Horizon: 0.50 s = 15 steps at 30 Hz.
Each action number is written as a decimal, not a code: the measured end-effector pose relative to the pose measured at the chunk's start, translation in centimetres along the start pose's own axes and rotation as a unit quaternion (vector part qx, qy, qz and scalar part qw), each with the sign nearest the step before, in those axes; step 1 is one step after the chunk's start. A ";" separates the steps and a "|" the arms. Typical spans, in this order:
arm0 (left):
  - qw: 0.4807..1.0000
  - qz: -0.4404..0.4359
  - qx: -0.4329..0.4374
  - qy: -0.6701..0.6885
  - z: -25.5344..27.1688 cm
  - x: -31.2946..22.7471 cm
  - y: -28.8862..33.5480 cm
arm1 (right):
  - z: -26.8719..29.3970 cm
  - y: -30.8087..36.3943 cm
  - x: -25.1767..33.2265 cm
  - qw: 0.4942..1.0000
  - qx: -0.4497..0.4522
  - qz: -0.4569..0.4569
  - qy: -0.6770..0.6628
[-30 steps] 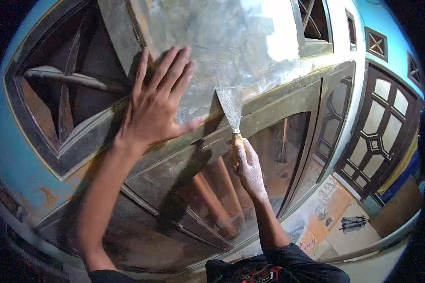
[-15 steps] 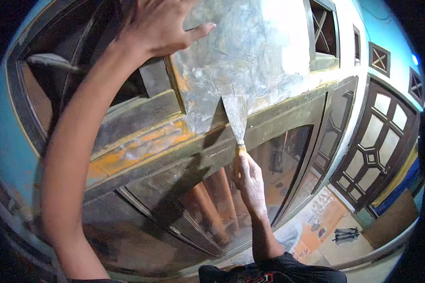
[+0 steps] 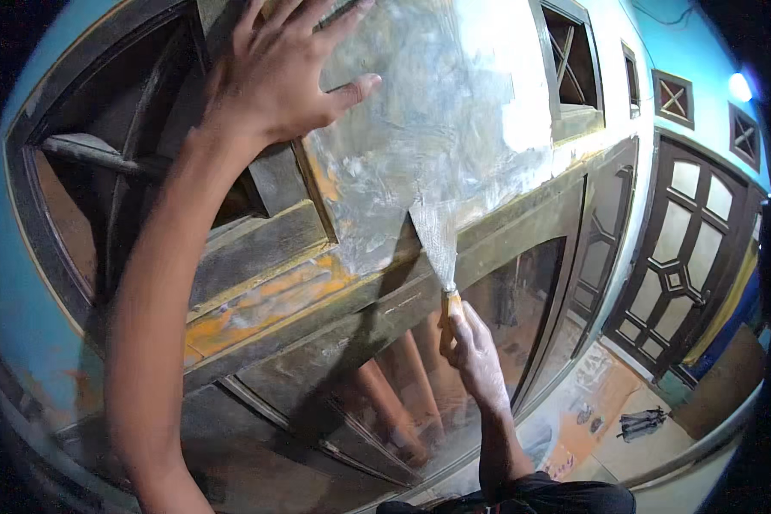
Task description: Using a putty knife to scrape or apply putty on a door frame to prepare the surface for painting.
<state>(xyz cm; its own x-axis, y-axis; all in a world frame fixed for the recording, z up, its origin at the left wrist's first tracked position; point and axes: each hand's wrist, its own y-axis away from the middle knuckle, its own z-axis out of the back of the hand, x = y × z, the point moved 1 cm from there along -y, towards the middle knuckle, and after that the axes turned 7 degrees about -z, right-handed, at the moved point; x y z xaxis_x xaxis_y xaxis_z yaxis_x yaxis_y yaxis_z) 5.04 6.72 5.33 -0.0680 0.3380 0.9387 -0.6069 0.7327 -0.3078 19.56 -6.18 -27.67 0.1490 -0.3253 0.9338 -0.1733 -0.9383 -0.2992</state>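
Note:
My right hand (image 3: pixel 473 349) is wrapped round the yellowish handle of a putty knife (image 3: pixel 437 244). Its wide, white-smeared blade points up, the edge at the lower part of a grey-white patchy wall (image 3: pixel 411 111), just above the dark wooden frame. Whether the whole edge touches the wall I cannot tell. Higher up on the left, my left hand (image 3: pixel 287 81) is spread with fingers and thumb apart, holding nothing. It lies against or close to the wall beside a vent opening (image 3: pixel 120 111) with crossed bars.
Below the wall runs a dark wooden frame (image 3: pixel 522 210) with glass panes that reflect orange curtain-like shapes. To the right stand a panelled door (image 3: pixel 681 257) and small crossed vents. A folded dark umbrella-like thing (image 3: pixel 642 423) lies on the tiled floor, near a brown board (image 3: pixel 728 377).
The view has shifted, so the wall and both hands sit lower in it. My right hand still grips the putty knife, and more of my left hand's fingers show.

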 end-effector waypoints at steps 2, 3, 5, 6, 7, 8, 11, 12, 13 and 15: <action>1.000 0.003 -0.006 0.020 1.2 -1.2 -1.8 | 0.6 -0.8 0.1 1.000 -0.005 0.001 -0.029; 0.970 0.121 0.196 -0.082 2.1 -3.3 -4.1 | 1.0 -0.8 0.7 0.999 -0.022 -0.022 -0.035; 0.868 0.227 0.399 -0.187 3.0 -3.8 -4.9 | 0.4 -1.3 -0.9 0.998 -0.016 0.029 -0.045; 0.964 0.139 0.213 -0.072 2.6 -3.6 -5.4 | -0.1 -0.9 -1.2 0.998 -0.010 0.028 -0.049; 0.998 0.041 0.013 0.048 2.7 -3.6 -5.5 | -0.5 -0.6 -1.5 0.998 -0.004 0.028 -0.052; 0.998 0.043 0.015 0.048 3.1 -3.6 -5.0 | -0.9 0.7 -1.2 0.996 -0.015 -0.057 -0.070; 0.863 0.247 0.401 -0.184 3.6 -4.8 -7.0 | -0.4 0.5 -1.5 0.996 -0.033 -0.039 -0.066; 0.831 0.261 0.444 -0.209 3.5 -4.9 -7.7 | -0.2 0.1 -1.3 0.996 -0.039 -0.042 -0.066; 0.795 0.273 0.488 -0.236 3.4 -5.0 -7.9 | -0.3 -0.6 -1.1 0.997 -0.037 -0.004 -0.070; 0.868 0.216 0.397 -0.208 3.6 -4.6 -5.9 | -0.4 -1.6 -0.7 0.996 -0.034 0.017 -0.078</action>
<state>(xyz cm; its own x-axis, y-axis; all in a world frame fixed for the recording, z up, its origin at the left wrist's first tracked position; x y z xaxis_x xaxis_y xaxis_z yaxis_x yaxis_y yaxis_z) 6.03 -1.26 3.40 -0.6043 0.1163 0.7882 -0.7967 -0.1020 -0.5957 19.30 -4.44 -27.78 0.2895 -0.3766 0.8800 -0.2455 -0.9178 -0.3120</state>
